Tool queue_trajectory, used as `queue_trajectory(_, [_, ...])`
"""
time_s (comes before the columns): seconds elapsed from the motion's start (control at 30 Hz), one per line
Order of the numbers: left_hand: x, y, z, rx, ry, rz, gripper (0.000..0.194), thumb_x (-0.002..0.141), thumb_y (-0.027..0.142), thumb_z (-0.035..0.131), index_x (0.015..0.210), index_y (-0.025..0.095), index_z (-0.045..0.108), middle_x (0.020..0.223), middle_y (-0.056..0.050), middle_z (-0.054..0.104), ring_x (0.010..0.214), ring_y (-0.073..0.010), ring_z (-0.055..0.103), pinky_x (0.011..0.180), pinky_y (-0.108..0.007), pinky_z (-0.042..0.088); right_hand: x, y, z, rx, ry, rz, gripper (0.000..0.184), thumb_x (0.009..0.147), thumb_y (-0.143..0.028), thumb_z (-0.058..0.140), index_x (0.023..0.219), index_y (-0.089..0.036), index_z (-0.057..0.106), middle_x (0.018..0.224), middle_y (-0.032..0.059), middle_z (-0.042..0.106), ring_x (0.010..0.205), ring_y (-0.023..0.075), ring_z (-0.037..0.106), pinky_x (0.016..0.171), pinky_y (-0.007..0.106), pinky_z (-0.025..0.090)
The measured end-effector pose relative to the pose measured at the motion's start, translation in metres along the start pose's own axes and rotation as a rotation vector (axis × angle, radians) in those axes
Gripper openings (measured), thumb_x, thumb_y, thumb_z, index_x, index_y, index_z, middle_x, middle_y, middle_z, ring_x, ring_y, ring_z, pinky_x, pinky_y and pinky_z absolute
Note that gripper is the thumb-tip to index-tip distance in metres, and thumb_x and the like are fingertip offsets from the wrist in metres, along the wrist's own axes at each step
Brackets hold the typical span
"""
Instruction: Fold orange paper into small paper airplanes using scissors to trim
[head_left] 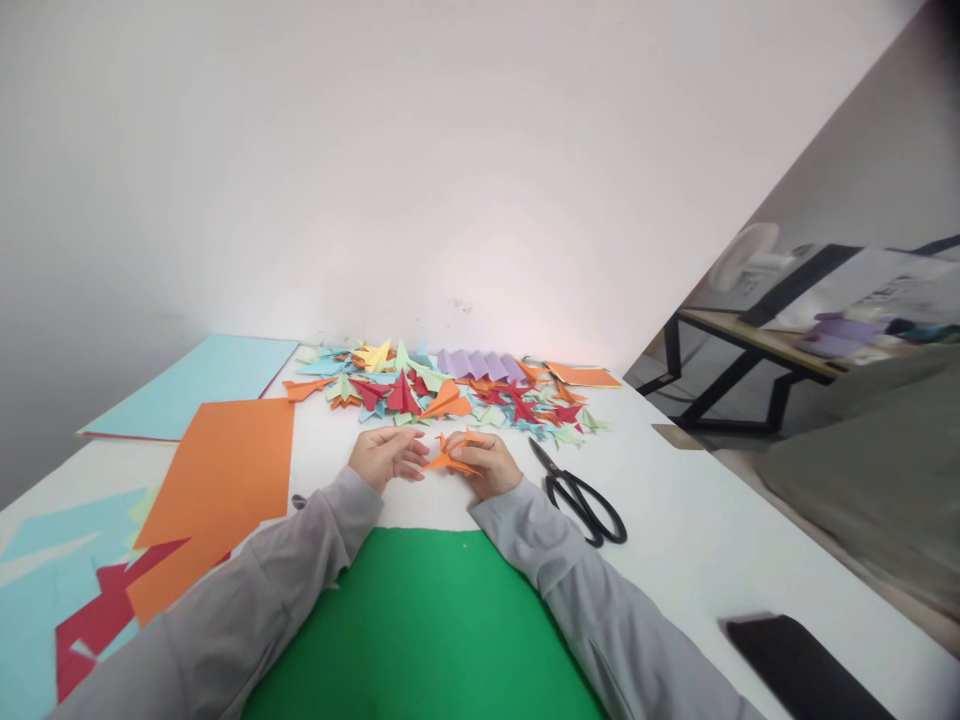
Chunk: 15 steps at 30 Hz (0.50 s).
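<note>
White tabletop [675,520], smooth, runs right of green sheet [427,620] to slanting edge. Green sheet flat, matte. Beyond it, multicoloured pile of folded paper [403,395], creased, pointed. Left of green sheet, orange paper sheets [232,460], straight-cut, overlapping. Right of its far edge, scissors [553,467], black loop handles. Beyond far edge, right hand [491,465] pinches orange folded piece [442,461], small, thin, sharp-tipped; left hand [386,458] loosely open beside it, contact unclear.
</note>
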<state>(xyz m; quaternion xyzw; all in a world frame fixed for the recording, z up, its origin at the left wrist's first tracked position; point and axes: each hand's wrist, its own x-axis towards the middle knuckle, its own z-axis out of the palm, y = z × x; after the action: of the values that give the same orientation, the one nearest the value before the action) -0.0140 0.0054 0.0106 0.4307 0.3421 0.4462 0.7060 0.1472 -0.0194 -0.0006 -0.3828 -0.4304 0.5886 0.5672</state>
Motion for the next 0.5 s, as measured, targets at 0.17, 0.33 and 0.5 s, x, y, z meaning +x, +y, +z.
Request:
queue_trajectory(0.17, [-0.002, -0.004, 0.005, 0.165, -0.008, 0.119, 0.035, 0.046, 0.026, 0.08, 0.073, 0.009, 0.067, 0.058, -0.005, 0.066, 0.05, -0.0143, 0.061, 0.041, -0.022, 0.05, -0.002, -0.002, -0.001, -0.056, -0.101, -0.026, 0.005, 0.049, -0.02, 0.068, 0.053, -0.018, 0.067, 0.051, -0.0018, 0.06, 0.047, 0.0108, 0.049, 0.049, 0.025, 0.036])
queue_trajectory(0.33, [-0.002, -0.009, 0.006, 0.216, 0.032, 0.176, 0.028, 0.046, 0.018, 0.077, 0.07, 0.01, 0.067, 0.06, -0.005, 0.066, 0.053, -0.016, 0.062, 0.043, -0.023, 0.05, -0.001, 0.002, -0.003, -0.125, -0.151, -0.048, 0.008, 0.051, -0.024, 0.07, 0.055, -0.018, 0.067, 0.054, -0.0017, 0.059, 0.048, 0.01, 0.047, 0.049, 0.024, 0.035])
queue_trajectory(0.5, [-0.003, -0.012, 0.004, 0.428, 0.09, 0.379, 0.022, 0.053, 0.016, 0.072, 0.075, 0.014, 0.069, 0.07, -0.006, 0.067, 0.06, -0.0158, 0.062, 0.049, -0.024, 0.051, 0.0, 0.002, -0.004, -0.16, -0.146, -0.039, 0.011, 0.05, -0.027, 0.071, 0.055, -0.018, 0.067, 0.052, -0.0019, 0.058, 0.048, 0.0107, 0.046, 0.049, 0.025, 0.035])
